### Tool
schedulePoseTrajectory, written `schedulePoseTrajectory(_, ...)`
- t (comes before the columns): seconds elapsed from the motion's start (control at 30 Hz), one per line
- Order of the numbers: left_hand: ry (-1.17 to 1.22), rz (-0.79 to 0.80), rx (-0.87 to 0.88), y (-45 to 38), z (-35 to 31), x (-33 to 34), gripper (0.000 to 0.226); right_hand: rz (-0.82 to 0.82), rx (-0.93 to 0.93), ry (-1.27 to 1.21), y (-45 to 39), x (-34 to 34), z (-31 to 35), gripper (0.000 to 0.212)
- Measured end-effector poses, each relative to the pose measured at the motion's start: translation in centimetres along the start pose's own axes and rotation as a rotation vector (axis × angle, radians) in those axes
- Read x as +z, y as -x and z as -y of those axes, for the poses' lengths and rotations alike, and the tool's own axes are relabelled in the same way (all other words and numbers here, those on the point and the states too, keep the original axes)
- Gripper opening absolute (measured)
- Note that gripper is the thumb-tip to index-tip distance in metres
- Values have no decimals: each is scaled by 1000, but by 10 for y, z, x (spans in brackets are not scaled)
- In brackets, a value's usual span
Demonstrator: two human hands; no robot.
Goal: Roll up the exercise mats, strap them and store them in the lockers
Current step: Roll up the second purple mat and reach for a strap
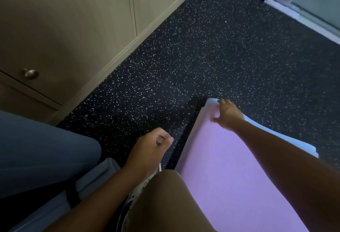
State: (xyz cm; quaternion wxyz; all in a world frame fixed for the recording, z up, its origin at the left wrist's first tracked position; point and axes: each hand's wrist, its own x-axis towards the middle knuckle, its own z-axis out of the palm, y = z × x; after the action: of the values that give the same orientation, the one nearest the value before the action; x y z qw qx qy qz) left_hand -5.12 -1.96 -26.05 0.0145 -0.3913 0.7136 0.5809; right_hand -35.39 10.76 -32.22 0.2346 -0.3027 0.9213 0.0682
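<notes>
A flat purple foam exercise mat [230,172] lies on black white-speckled rubber flooring [211,53], beige knobbed locker doors [73,20] beyond. The right hand [228,114] grasps the mat's far corner; beside the mat, the left hand [150,147] is clenched, empty.

Gym, speckled rubber floor [211,56], lockers [73,20]
</notes>
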Motion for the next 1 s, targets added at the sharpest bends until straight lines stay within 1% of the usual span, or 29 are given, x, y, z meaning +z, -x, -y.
schedulePoseTrajectory(0.1, -8, 14, 14, 1, -10, 3, 10, 21, -8, -1, 6, -3, 2, 78)
schedulePoseTrajectory(0.27, -20, 36, 58, 2, -29, 4, 13, 52, -14, -15, 16, -9, 4, 77)
schedulePoseTrajectory(0.37, -34, 39, 79, 6, -40, 2, 14, 42, -17, -84, 29, -20, 1, 72)
schedulePoseTrajectory(0.43, -41, 40, 96, 12, -50, 0, 15, 19, -38, -140, 41, -30, -3, 59)
schedulePoseTrajectory(0.57, -95, 68, 139, 29, -80, -5, 13, 5, -61, -275, 75, -51, -14, 21)
schedulePoseTrajectory(0.63, -144, 75, 179, 38, -98, -10, 9, -15, -97, -355, 98, -68, -22, 9)
schedulePoseTrajectory(0.7, -193, 78, 212, 49, -120, -14, 7, -34, -151, -348, 125, -88, -32, 9)
schedulePoseTrajectory(0.8, -250, 96, 272, 67, -155, -17, 6, -49, -193, -266, 170, -117, -51, 19)
schedulePoseTrajectory(0.87, -279, 102, 321, 83, -180, -17, 6, -47, -174, -290, 200, -134, -66, 24)
schedulePoseTrajectory(1.0, -368, 140, 408, 123, -230, -10, 10, -107, -177, -361, 265, -170, -95, 23)
